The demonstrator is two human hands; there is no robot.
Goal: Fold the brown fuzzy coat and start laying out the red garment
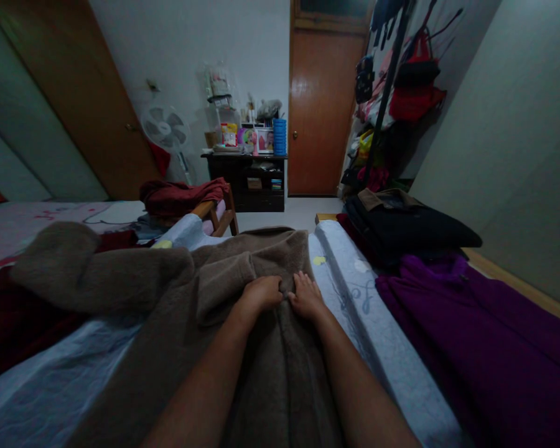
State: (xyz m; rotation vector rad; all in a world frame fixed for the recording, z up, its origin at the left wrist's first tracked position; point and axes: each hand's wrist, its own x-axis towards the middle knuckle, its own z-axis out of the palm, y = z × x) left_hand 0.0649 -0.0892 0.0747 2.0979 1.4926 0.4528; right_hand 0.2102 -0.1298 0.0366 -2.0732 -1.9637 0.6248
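A brown fleecy coat [168,348] lies spread on the bed, one sleeve stretched out to the left and another part folded over its middle. My left hand [264,292] is closed on the coat beside the folded part, its fingertips tucked into the cloth. Just to its right, my right hand [307,295] rests on the coat's right edge with its fingers spread and the thumb pointing at my left hand. The two hands are close together but apart.
A folded purple garment [485,348] and a dark clothes pile [406,224] lie at the right. Dark red cloth [23,323] is at the left. Beyond the bed stand a wooden chair [226,214], a fan [167,127] and a black cabinet [247,193].
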